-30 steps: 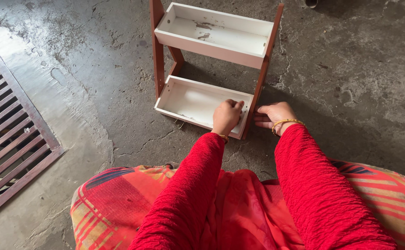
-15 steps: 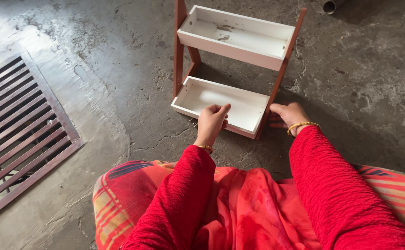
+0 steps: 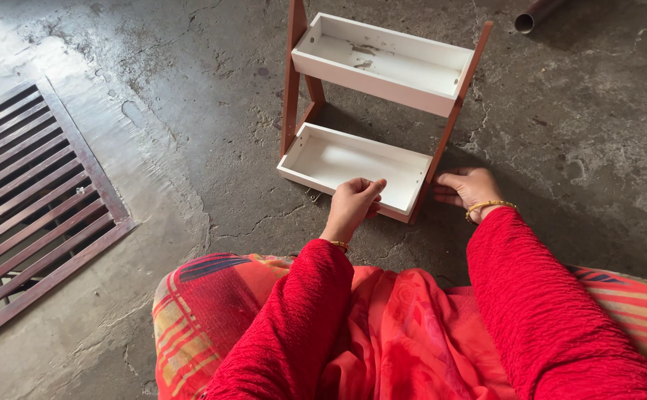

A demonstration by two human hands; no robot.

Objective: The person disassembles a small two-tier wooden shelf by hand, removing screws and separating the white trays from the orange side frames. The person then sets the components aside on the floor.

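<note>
My left hand point(image 3: 353, 204) pinches the front edge of the stiff, light-looking white and brown wooden two-tray rack point(image 3: 371, 111), mid-frame. My right hand point(image 3: 470, 189) rests flat by its leg.

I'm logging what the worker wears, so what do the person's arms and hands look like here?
Both arms wear long, crinkle-textured red sleeves down to the wrists. The left hand is bare, with a thin gold bangle at the wrist. The right hand is also bare, with a gold bangle. No gloves or rings are visible.

Open floor point(image 3: 212, 141) left of the rack point(image 3: 371, 111); grate point(image 3: 31, 200) well apart.
</note>
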